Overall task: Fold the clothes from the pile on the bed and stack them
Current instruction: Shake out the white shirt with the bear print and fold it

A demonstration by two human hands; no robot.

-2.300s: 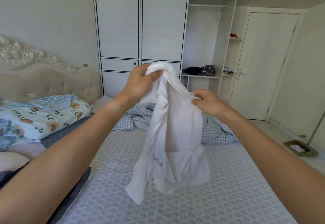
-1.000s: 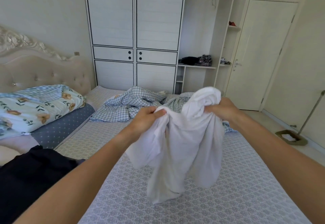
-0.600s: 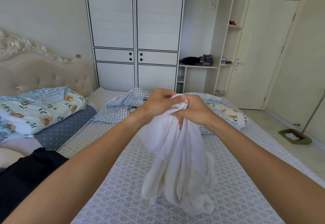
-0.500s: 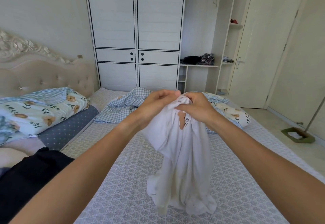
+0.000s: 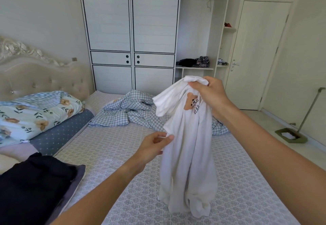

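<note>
Two hands work one soft white shirt (image 5: 188, 147) above the patterned mattress (image 5: 112, 147): my right hand (image 5: 210, 95) bunches its top, bear print showing, while my left hand (image 5: 155, 148) pinches a side fold lower down. Limp cloth hangs crumpled. Dark folded clothes (image 5: 33, 186) lie near left.

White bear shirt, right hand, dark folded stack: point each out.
white bear shirt (image 5: 189, 147): head view, hanging middle of the fabric.
right hand (image 5: 210, 93): head view, back of the hand.
dark folded stack (image 5: 33, 180): head view, top layer.
</note>
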